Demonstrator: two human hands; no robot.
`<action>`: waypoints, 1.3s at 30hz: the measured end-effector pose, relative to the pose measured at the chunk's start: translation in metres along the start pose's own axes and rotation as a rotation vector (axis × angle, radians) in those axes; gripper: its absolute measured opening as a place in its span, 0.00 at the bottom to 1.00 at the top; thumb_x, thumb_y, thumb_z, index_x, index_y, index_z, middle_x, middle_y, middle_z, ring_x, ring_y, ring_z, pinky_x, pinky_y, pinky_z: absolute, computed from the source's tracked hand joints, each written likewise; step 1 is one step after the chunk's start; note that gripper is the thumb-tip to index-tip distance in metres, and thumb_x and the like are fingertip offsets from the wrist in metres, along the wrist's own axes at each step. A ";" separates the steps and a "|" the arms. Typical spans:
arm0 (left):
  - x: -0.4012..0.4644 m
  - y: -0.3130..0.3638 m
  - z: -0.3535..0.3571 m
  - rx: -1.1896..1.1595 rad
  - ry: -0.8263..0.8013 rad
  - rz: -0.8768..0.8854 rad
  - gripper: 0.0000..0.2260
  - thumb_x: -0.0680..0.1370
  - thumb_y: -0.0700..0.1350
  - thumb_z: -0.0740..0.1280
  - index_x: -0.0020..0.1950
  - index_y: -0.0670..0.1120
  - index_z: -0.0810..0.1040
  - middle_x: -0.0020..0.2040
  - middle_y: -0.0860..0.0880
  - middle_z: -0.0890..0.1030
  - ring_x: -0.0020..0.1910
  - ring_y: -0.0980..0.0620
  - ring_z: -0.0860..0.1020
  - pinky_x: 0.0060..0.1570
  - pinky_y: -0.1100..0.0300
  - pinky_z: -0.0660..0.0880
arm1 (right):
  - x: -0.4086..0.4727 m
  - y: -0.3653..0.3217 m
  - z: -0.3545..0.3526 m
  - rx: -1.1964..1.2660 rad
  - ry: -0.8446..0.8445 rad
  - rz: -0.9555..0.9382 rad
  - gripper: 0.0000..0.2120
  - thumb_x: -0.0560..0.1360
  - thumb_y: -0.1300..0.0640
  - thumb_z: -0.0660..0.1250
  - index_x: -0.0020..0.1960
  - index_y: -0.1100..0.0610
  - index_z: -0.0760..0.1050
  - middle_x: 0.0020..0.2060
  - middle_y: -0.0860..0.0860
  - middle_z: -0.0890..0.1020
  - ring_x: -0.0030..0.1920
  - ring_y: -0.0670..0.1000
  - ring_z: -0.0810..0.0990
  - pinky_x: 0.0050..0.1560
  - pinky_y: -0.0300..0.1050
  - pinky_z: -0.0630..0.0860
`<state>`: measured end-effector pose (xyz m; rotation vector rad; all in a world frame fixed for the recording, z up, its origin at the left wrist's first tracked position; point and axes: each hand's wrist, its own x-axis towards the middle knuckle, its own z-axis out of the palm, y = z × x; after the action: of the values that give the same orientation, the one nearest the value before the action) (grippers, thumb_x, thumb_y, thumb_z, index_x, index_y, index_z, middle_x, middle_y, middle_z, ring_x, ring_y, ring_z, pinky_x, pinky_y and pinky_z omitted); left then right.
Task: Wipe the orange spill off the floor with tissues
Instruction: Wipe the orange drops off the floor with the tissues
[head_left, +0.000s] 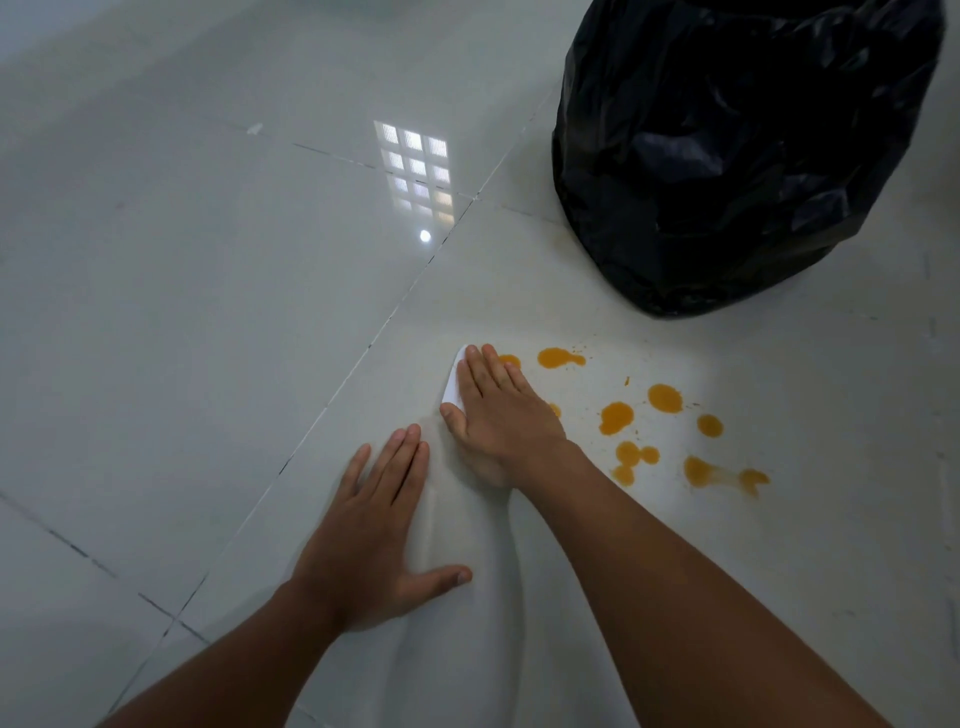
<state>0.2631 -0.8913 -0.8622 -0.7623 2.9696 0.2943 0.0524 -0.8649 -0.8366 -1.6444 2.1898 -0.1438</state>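
Observation:
Orange spill (615, 417) lies in several blobs and small specks on the pale tiled floor (208, 312), spread from the middle to the right. My right hand (493, 410) presses flat on a white tissue (453, 387) at the left end of the spill; only the tissue's left edge shows beside my fingers. One orange blob (510, 360) peeks out at my fingertips. My left hand (379, 530) rests flat on the floor, fingers spread, nearer to me and left of the right hand, holding nothing.
A large black plastic rubbish bag (727, 156) stands on the floor at the upper right, just beyond the spill. Dark grout lines (395, 312) cross the glossy tiles. A window reflection (415, 171) shines on the floor at centre top.

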 end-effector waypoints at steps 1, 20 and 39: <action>0.000 0.000 0.000 -0.002 0.005 0.003 0.54 0.70 0.79 0.56 0.81 0.40 0.53 0.83 0.44 0.51 0.82 0.48 0.48 0.77 0.40 0.55 | -0.004 0.003 -0.003 0.015 -0.009 -0.046 0.30 0.83 0.45 0.44 0.80 0.59 0.44 0.80 0.53 0.45 0.79 0.49 0.40 0.78 0.46 0.40; 0.002 0.000 -0.003 -0.050 0.010 0.006 0.53 0.70 0.79 0.57 0.82 0.44 0.46 0.83 0.47 0.49 0.82 0.50 0.46 0.79 0.42 0.51 | 0.003 -0.025 -0.001 0.081 -0.101 0.207 0.34 0.82 0.41 0.47 0.79 0.58 0.38 0.79 0.51 0.39 0.79 0.50 0.39 0.78 0.49 0.40; 0.001 0.001 -0.006 0.017 0.015 0.030 0.51 0.71 0.76 0.58 0.79 0.38 0.59 0.82 0.42 0.56 0.81 0.45 0.54 0.75 0.41 0.56 | 0.015 0.035 -0.029 0.026 -0.060 0.065 0.27 0.83 0.46 0.44 0.79 0.57 0.51 0.80 0.51 0.50 0.79 0.53 0.46 0.77 0.53 0.50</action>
<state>0.2613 -0.8919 -0.8560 -0.7225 2.9960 0.2661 0.0070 -0.8725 -0.8245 -1.5421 2.1837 -0.1031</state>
